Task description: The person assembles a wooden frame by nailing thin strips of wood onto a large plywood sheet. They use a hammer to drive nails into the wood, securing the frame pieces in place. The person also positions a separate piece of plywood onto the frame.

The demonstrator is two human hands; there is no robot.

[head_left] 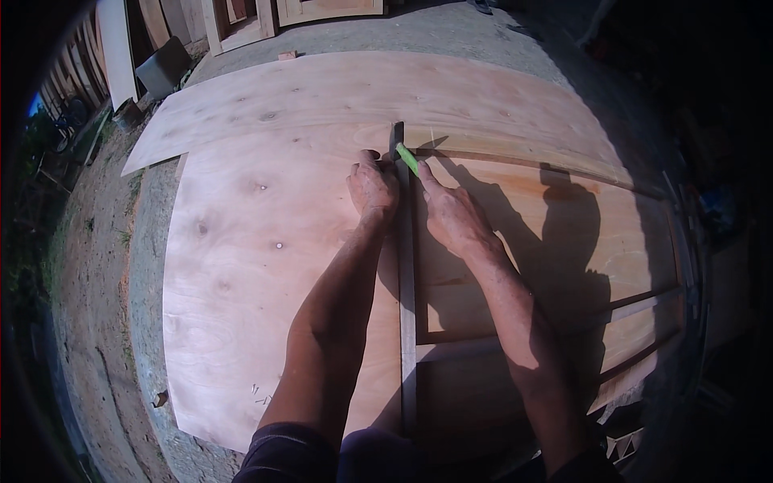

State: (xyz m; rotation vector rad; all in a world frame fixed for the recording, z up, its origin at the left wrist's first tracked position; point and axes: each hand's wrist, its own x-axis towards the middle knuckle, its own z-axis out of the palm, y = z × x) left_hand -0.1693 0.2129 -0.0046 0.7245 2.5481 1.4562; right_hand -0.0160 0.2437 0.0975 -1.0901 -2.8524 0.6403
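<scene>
My right hand [455,213] is closed around the green handle of a hammer [408,160]. The dark hammer head lies over the far end of a narrow wooden strip on a panelled wooden frame [408,322]. Just left of the head, my left hand [374,187] is closed, its fingertips close to the strip's edge. Whatever those fingers pinch, if anything, is too small or hidden to make out. Under my left arm spreads a pale plywood sheet [233,306], which meets the frame along the strip. Several loose nails [259,396] lie on the plywood near me.
Another plywood sheet [338,84] extends across the far side, with a small wood block [287,55] beyond it. Wooden cabinet frames [330,8] and leaning boards [117,52] stand at the back. A grey container [164,68] sits far left. Shadow covers the right side.
</scene>
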